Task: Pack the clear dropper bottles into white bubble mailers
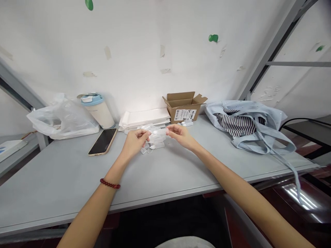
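Over the middle of the table, my left hand [136, 140] and my right hand [181, 136] face each other, both with closed fingers. Between them is a small translucent white plastic piece [158, 132]. My left thumb and forefinger pinch its left end, and my right fingertips grip its right end. Just below and behind lies a loose pile of similar small clear-white pieces [157, 145], one with a thin white loop. Their exact kind is too small and pale to make out, and the hands partly hide the pile.
Behind the hands are a stack of white envelopes [144, 117] and an open cardboard box [184, 107], with more clear pieces beside it. To the left are a phone [102, 141], a tumbler [99, 112] and a plastic bag [64, 119]. A light-blue cloth bag [258, 124] lies right.
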The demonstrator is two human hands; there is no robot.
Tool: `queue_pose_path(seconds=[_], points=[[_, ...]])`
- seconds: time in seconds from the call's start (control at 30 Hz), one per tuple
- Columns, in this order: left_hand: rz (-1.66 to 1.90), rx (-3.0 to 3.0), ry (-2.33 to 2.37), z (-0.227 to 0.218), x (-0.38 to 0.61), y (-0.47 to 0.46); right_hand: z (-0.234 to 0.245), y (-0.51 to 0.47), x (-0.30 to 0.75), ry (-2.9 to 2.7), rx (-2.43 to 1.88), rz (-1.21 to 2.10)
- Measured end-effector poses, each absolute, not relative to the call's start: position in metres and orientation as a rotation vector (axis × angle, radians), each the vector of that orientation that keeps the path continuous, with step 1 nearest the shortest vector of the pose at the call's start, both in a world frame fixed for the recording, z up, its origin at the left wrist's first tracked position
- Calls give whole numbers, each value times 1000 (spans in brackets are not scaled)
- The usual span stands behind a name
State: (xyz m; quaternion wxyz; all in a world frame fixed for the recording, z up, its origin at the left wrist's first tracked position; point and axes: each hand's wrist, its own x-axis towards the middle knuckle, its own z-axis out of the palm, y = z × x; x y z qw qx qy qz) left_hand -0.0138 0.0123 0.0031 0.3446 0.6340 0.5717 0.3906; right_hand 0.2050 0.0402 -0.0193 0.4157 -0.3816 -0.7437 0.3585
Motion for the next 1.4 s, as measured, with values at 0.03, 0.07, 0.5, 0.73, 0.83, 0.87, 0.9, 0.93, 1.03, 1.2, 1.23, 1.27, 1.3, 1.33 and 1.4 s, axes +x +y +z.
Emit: queue_pose_path(seconds=[0.03,0.07,0.5,0.73,0.83,0.87,0.9,0.93,1.03,1.2,1.23,1.27,1.3,1.33,1.4], points=[[1006,1637,1513,4,-15,12,-21,42,205,-1876,-971,869],[996,1626,1541,5,-16,12,-23,44,205,-1888,-983,839],[958,1424,1906,6,-19,14,-32,53,208,-1992,-1127,614],[994,1458,1998,7,-22,14,-39,79,233,-2036,-1343,364],[1031,1479,2006,6,-23,14,-43,88,247,-2095,-1427,301],[1044,1486,2007,6,-23,15,-44,90,251,-2114,-1451,292],[1056,1493,2006,5,-24,15,-45,91,254,-2131,-1472,288],[1069,1501,2004,5,-24,15,-46,92,256,-2146,-1490,290],[1108,1527,1989,3,-24,16,-47,92,257,-2176,-1525,322],[1124,1593,1895,2,-18,14,-41,85,252,-2187,-1465,442],[1112,1611,1858,2,-16,13,-38,83,250,-2184,-1434,474],[1093,1629,1816,2,-13,11,-34,80,248,-2180,-1397,507],[1069,1646,1774,2,-10,9,-30,76,245,-2174,-1358,542],[1043,1661,1732,2,-7,7,-26,72,243,-2166,-1318,578],[996,1690,1655,2,-3,4,-18,64,238,-2142,-1239,654]])
